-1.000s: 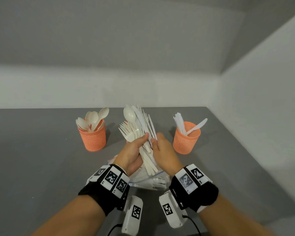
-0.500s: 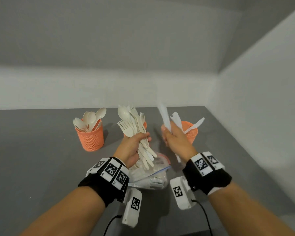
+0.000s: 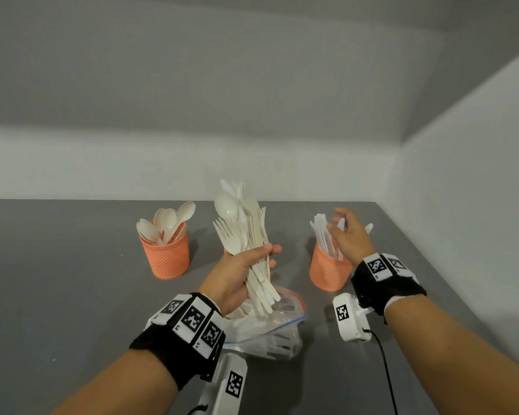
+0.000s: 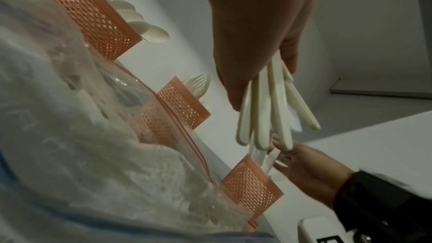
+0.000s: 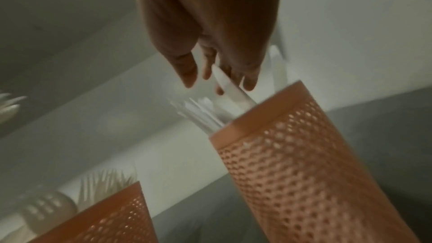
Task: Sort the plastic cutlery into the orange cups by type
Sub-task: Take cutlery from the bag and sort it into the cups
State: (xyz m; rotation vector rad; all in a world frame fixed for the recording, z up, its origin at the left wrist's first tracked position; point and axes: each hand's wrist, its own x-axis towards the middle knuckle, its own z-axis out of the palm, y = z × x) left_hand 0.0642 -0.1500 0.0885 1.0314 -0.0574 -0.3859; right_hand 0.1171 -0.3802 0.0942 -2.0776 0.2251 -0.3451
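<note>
While left hand (image 3: 237, 272) grips mixed cutlery (image 3: 246, 235), right hand (image 3: 346, 235) spread, middle cup (image 4: 184, 103) mostly hidden.

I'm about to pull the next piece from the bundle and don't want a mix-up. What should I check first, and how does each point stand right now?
1. Left hand grips the mixed bundle firmly: ok.
2. Right hand free, fingers spread above the knife cup: ok.
3. Knife cup upright, holding only knives: ok, as far as its top shows.
4. Spoon cup upright, spoons only: ok.
5. Fork cup reachable: cannot tell; the bundle hides it in the head view.
6. Bundle fully sorted: not ok; forks, spoon and knives remain together.
</note>
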